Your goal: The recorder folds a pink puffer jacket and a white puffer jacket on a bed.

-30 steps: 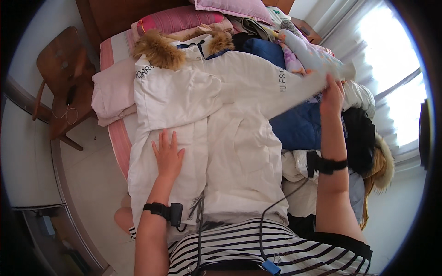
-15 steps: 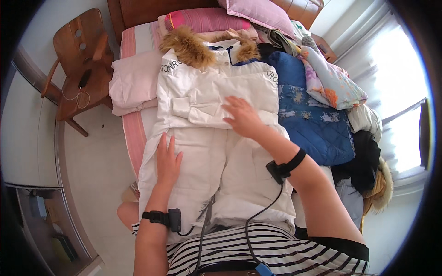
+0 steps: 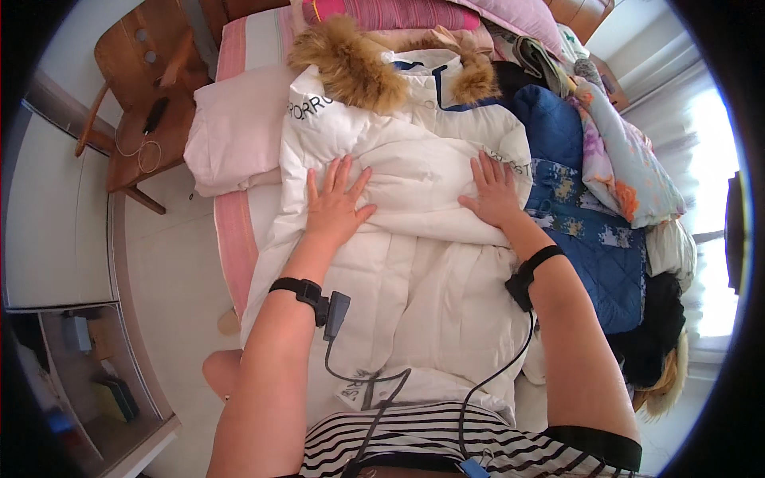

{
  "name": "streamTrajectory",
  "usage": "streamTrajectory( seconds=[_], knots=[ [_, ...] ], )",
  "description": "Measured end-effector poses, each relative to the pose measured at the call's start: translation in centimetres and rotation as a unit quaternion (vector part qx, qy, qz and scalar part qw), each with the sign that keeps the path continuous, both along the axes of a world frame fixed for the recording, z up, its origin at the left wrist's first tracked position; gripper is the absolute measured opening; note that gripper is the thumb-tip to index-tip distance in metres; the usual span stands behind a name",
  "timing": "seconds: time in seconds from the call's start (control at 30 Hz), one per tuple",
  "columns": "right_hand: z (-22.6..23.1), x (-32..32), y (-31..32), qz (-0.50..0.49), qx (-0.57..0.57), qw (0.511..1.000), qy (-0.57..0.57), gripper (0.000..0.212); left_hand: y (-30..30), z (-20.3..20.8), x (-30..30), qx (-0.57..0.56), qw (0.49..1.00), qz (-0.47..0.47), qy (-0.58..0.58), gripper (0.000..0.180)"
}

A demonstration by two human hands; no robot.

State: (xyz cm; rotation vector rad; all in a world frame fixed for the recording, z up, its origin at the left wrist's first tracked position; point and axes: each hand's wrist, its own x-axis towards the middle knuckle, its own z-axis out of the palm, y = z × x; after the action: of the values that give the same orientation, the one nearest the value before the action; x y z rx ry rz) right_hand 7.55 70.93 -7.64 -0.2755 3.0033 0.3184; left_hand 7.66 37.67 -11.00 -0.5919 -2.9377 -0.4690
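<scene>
A white padded jacket [image 3: 398, 271] lies spread on the bed, its sleeves folded across the chest. Brown fur [image 3: 351, 64] trims both sides of its collar, which has a dark blue lining. Flat on the left side of the folded sleeves rests my left hand [image 3: 339, 203], fingers spread. My right hand [image 3: 492, 191] presses on the right side, also with fingers apart, beside dark lettering on a sleeve. Neither hand grips anything. Black straps with small devices sit on both forearms, with cables running toward my body.
Left of the jacket lies a folded pink garment [image 3: 239, 131]; right of it, a blue quilted jacket [image 3: 590, 231] and a flowered quilt [image 3: 633, 159]. Pillows [image 3: 390, 13] lie at the head of the bed. A wooden chair [image 3: 151, 88] stands at the left, a curtained window at the right.
My left hand has moved up from the lower jacket onto the folded sleeves. My right hand has shifted right, and the second sleeve now lies across the chest. The view has shifted too.
</scene>
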Motion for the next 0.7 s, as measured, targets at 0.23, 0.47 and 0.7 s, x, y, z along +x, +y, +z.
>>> streamTrajectory(
  seconds=[0.23,0.47,0.7],
  knots=[
    [-3.6,-1.2,0.2,-0.041,-0.063,0.997,-0.021,0.090,0.6,-1.0,-1.6,-0.048,0.998,0.007,-0.029,0.070],
    [-3.2,0.9,-1.6,-0.102,-0.026,0.991,-0.086,0.081,1.6,0.5,-0.9,-0.106,0.992,0.024,-0.066,0.069],
    [2.7,9.9,-1.4,-0.040,-0.131,0.956,-0.259,0.066,-4.6,0.8,8.2,-0.103,0.986,-0.025,-0.132,0.067]
  ],
)
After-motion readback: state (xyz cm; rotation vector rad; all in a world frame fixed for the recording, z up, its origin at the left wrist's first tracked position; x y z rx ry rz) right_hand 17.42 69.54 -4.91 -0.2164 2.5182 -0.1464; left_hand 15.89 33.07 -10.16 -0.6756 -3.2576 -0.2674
